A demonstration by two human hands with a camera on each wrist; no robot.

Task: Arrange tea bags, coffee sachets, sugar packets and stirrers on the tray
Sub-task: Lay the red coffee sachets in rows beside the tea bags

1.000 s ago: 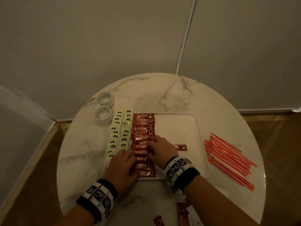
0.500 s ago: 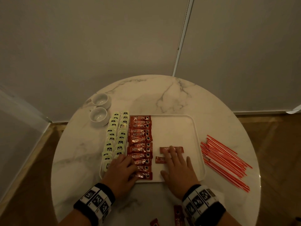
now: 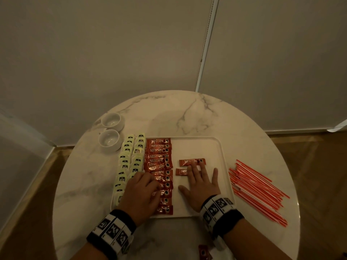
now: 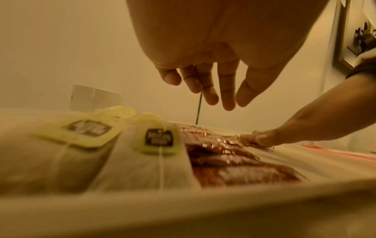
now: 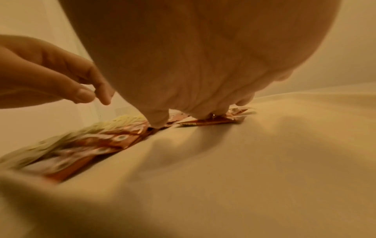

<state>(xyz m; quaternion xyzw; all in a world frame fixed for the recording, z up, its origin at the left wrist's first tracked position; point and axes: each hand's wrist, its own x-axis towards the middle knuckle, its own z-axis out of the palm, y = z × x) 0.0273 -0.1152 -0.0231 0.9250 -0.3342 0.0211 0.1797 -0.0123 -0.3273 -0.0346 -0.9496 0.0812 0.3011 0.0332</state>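
A white tray [image 3: 222, 152] lies on the round marble table. Two columns of pale green tea bags [image 3: 131, 160] fill its left side, with a column of red coffee sachets [image 3: 159, 156] beside them. Two loose sachets [image 3: 191, 161] [image 3: 180, 172] lie mid-tray. My right hand [image 3: 201, 182] lies flat with fingers spread, its fingertips [image 5: 218, 112] pressing on these two sachets. My left hand [image 3: 142, 192] hovers over the lower sachet column, its fingers [image 4: 211, 93] hanging relaxed and holding nothing. Red-and-white stirrers [image 3: 257, 188] lie in a heap on the table right of the tray.
Two white cups [image 3: 110, 120] [image 3: 109, 140] stand on the table at the tray's far left corner. A few more red sachets [image 3: 203, 252] lie at the table's near edge between my arms. A wall stands close behind the table.
My right hand left the sachet column and moved right, going flat on the tray floor; two loose sachets now lie under its fingertips instead of one beside it. The left hand stayed put.
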